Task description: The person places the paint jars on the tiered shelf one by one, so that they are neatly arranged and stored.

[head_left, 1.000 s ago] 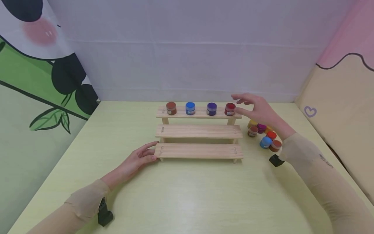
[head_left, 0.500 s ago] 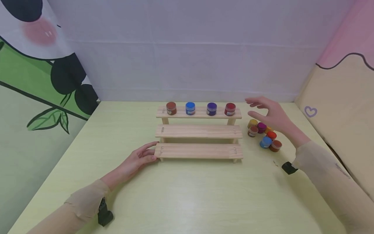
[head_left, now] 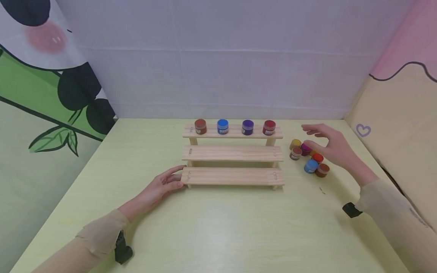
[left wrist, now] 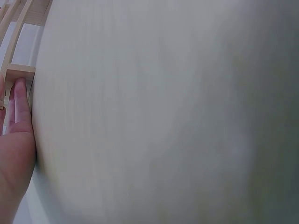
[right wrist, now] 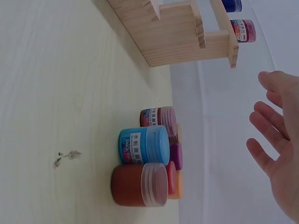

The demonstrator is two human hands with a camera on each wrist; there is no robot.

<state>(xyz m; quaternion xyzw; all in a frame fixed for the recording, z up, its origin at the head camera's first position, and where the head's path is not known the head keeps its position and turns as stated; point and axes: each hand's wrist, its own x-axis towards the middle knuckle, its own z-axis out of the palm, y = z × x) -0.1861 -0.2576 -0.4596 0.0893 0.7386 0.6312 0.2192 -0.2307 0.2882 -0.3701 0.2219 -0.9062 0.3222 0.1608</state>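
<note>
A three-step wooden rack (head_left: pixel 233 176) stands on the table. Along its top step sit a brown paint jar (head_left: pixel 200 126), a blue paint jar (head_left: pixel 223 126), a purple paint jar (head_left: pixel 247 127) and a dark red paint jar (head_left: pixel 269 127). My left hand (head_left: pixel 160 189) touches the left end of the lowest step; its fingers look mostly straight in the left wrist view. Right of the rack, my right hand (head_left: pixel 332 146) hovers near a cluster of paint jars, including a light blue jar (right wrist: pixel 144 145) and a brown jar (right wrist: pixel 139 185). Its fingers are spread and hold nothing.
Further jars in the cluster are a red jar (head_left: pixel 317 157), a yellow jar (head_left: pixel 295 144) and a magenta jar (head_left: pixel 305 148), partly overlapping. A small dark mark (right wrist: pixel 67 156) shows on the table. Printed cloth walls enclose the back and sides.
My right hand has drawn away from the dark red jar on the top step, moving right and then lower beside the cluster. My left hand has stayed at the rack.
</note>
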